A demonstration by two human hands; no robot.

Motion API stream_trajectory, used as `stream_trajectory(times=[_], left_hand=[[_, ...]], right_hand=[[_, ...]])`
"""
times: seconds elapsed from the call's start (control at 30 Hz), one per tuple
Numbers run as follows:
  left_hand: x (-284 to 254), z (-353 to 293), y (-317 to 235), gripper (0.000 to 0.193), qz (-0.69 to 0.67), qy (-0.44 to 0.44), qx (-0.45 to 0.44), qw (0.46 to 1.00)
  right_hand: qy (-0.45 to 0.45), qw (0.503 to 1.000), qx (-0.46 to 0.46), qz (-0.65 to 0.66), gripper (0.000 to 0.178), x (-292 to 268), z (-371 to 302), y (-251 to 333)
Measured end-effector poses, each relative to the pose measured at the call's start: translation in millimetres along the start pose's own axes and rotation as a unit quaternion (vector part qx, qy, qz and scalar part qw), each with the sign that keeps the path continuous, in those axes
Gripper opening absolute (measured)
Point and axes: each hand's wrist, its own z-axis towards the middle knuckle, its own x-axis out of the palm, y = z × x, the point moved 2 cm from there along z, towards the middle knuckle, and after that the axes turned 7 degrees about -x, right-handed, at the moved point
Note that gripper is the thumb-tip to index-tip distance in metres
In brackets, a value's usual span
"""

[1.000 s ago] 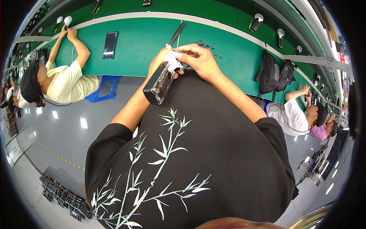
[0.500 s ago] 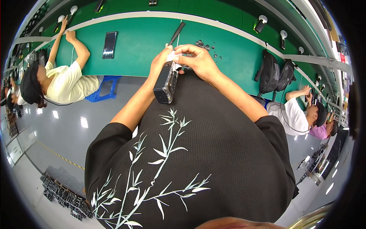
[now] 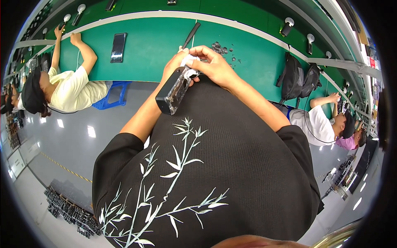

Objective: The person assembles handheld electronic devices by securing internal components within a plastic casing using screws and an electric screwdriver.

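L hand point(image 3: 170, 69) closed round far end of black oblong device point(image 3: 166, 93), held tilted btwn green tabletop point(image 3: 142, 62) & black shirt point(image 3: 240, 153); R hand point(image 3: 217, 72) pinches white piece point(image 3: 189, 60) there (cloth or fitting, can't tell). Best: L firm, R light w/ even pressure, thumb square on, no twisting.

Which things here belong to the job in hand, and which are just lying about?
Part of the job, it seems: black device, held in the left hand; white part at its end, touched by the right hand; dark-handled tool and small dark pieces, probably.

Lying about, apparently: dark phone; black backpack.
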Motion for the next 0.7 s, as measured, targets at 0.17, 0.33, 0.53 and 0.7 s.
stream_trajectory(times=[0.17, 0.33, 0.53, 0.7], left_hand=[[1.0, -1.2, -2.0, 0.04, 0.002, 0.012, 0.004, 1.0], [-2.7, 0.1, -2.1, 0.042, -0.002, 0.012, 0.006, 1.0], [-10.4, 7.6, 3.7, 0.045, -0.044, 0.001, 0.001, 0.999], [-16.0, 13.0, 6.6, 0.046, -0.048, 0.025, 0.007, 0.999]], right_hand=[[0.002, 0.996, 0.002, -0.088, 0.029, 0.6, -1.8, -1.6], [-0.02, 0.972, -0.107, -0.211, 0.03, 2.7, -5.9, 2.1], [-0.011, 0.926, -0.216, -0.31, 0.024, 5.1, -10.1, 8.1], [-0.009, 0.907, -0.294, -0.3, 0.023, 4.3, -8.9, 11.6]])
